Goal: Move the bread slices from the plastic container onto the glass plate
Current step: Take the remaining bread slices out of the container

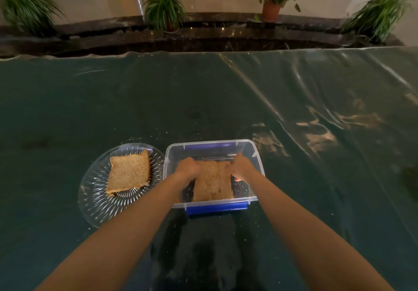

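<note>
My left hand [187,167]: gripped the far left edge of the bread [212,181] inside the container [211,146].
My right hand [241,167]: gripped its far right edge.
Plate [95,200]: just left of the container on the counter [226,98], held one slice [129,172].

Both forearms run off the bottom edge. The left hand [187,167] and right hand [241,168] cover the far corners of the bread slice [212,183] in the plastic container [211,147], their fingertips hidden. How many slices lie there, I can't tell.
</note>
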Action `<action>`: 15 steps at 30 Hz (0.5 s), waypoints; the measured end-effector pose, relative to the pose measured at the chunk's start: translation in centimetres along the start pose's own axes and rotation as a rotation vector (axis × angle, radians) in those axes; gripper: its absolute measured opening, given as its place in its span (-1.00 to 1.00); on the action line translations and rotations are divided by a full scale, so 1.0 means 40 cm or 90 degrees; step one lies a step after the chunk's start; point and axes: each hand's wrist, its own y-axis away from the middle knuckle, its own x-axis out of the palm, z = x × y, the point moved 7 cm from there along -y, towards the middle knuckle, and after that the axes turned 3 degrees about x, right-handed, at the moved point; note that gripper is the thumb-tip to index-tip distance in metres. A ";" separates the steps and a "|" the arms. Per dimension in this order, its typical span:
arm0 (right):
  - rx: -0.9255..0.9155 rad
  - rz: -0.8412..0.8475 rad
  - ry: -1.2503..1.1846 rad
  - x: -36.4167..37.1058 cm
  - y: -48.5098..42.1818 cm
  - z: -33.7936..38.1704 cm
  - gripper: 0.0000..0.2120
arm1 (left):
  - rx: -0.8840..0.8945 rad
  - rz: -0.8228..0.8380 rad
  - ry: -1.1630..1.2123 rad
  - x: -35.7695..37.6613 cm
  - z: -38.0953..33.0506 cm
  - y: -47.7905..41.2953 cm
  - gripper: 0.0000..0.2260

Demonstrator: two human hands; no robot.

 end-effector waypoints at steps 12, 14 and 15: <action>0.047 -0.067 -0.109 0.018 -0.031 -0.037 -0.77 | -0.125 -0.127 0.175 0.039 -0.007 0.009 -0.54; 0.045 -0.059 -0.128 0.015 -0.031 -0.040 -0.78 | -0.142 -0.113 0.209 0.041 0.005 0.014 -0.59; 0.043 -0.053 -0.142 0.014 -0.031 -0.041 -0.78 | -0.142 -0.096 0.231 0.045 0.010 0.014 -0.63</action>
